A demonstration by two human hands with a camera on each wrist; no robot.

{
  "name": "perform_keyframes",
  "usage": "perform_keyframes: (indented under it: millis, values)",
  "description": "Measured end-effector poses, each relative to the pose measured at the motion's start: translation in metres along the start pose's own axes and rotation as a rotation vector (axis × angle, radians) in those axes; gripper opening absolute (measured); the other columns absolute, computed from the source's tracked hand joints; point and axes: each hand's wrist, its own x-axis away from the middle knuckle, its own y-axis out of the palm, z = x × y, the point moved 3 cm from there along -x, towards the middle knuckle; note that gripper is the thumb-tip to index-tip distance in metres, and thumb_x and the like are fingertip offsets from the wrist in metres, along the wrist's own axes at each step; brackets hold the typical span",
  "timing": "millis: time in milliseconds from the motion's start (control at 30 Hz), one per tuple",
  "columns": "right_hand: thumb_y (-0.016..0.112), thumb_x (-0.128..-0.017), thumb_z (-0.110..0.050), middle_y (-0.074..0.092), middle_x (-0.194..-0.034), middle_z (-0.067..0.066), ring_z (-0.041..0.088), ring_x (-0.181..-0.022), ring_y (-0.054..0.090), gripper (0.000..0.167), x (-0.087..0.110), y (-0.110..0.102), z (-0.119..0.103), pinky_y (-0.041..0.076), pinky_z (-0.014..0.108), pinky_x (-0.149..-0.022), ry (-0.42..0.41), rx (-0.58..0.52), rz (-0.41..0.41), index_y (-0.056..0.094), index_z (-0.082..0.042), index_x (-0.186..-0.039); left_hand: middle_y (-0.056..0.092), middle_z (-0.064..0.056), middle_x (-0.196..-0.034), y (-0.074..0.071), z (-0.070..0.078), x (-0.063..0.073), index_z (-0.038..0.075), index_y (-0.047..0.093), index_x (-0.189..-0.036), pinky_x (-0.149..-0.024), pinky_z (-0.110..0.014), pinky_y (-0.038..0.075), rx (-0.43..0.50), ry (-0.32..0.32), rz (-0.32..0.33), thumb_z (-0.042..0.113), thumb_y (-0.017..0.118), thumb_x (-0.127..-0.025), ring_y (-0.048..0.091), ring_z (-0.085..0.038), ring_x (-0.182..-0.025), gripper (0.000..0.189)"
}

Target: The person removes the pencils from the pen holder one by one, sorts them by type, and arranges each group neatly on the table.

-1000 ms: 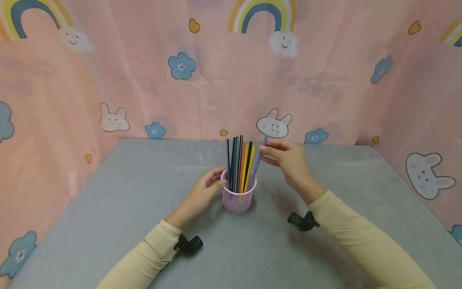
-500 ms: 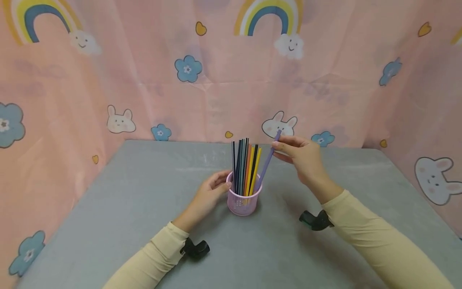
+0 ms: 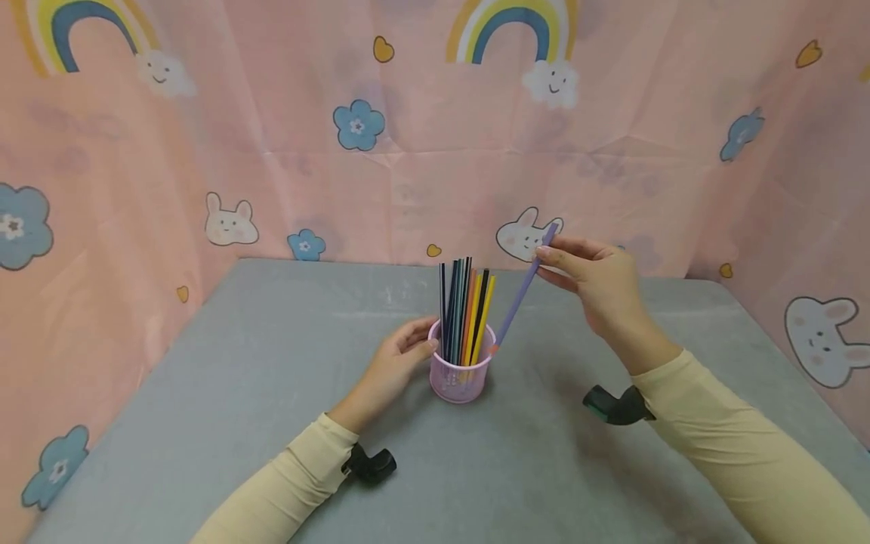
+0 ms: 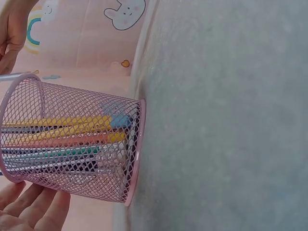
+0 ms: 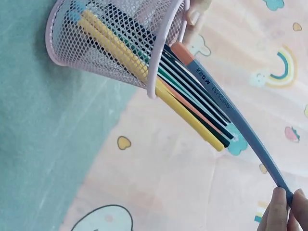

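Left hand: curled partway round the pink mesh cup.
Pink mesh cup: stood upright on the grey table, holding pencils.
Purple pencil: slanted by the rim, perhaps touching.
Right hand: pinched purple pencil near the top.

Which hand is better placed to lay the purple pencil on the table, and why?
Probably the right hand: it already pinches the purple pencil near its upper end, while the left hand holds the pink mesh cup.

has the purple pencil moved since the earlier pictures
Yes: in the head view the purple pencil has moved up and right; against the printed rabbit behind it, its top went from lower edge to upper right.
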Motion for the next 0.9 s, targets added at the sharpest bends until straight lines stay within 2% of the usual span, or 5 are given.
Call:
perform_keyframes:
  millis: [267,533,633,800,900]
  values:
    - [0.075,-0.087,-0.007,0.075,-0.085,-0.007,0.006,-0.080,0.074,0.009,-0.001,-0.009,-0.007,0.061,0.023,-0.075,0.008,0.058,0.013,0.079,-0.016,-0.089,0.055,-0.016,-0.145,0.000,0.001,0.001,0.005,0.050,-0.143,-0.114,-0.045,0.043,0.016,-0.011,0.006,0.014,0.057,-0.100,0.052,-0.030,-0.136,0.045]
    - [0.078,-0.084,-0.007,0.073,-0.082,-0.008,0.006,-0.077,0.073,0.009,0.000,-0.020,-0.007,0.061,0.023,-0.073,0.057,0.115,0.014,0.078,-0.016,-0.085,0.056,-0.017,-0.143,0.002,0.003,0.001,0.003,0.051,-0.142,-0.113,-0.045,0.044,0.017,-0.008,0.009,0.013,0.057,-0.100,0.053,-0.031,-0.135,0.044]
    - [0.077,-0.086,-0.009,0.074,-0.083,-0.010,0.005,-0.077,0.073,0.009,0.001,-0.024,-0.004,0.061,0.022,-0.073,0.089,0.179,0.005,0.077,-0.018,-0.086,0.056,-0.017,-0.143,0.002,0.002,0.001,0.003,0.051,-0.142,-0.113,-0.045,0.044,0.019,-0.007,0.012,0.012,0.057,-0.100,0.053,-0.031,-0.134,0.043]
    - [0.074,-0.090,-0.017,0.072,-0.087,-0.014,0.002,-0.081,0.072,0.006,0.003,-0.032,0.002,0.060,0.021,-0.077,0.150,0.370,-0.031,0.075,-0.023,-0.089,0.056,-0.017,-0.143,0.003,0.001,0.001,0.003,0.051,-0.142,-0.114,-0.044,0.043,0.013,-0.010,0.002,0.012,0.057,-0.100,0.053,-0.030,-0.135,0.044]
    - [0.075,-0.089,-0.022,0.072,-0.089,-0.013,0.002,-0.082,0.073,0.003,0.002,-0.034,0.006,0.060,0.022,-0.079,0.154,0.416,-0.049,0.076,-0.024,-0.091,0.056,-0.017,-0.143,0.002,0.001,0.001,0.003,0.050,-0.142,-0.114,-0.045,0.043,0.012,-0.003,0.005,0.013,0.057,-0.100,0.052,-0.030,-0.135,0.044]
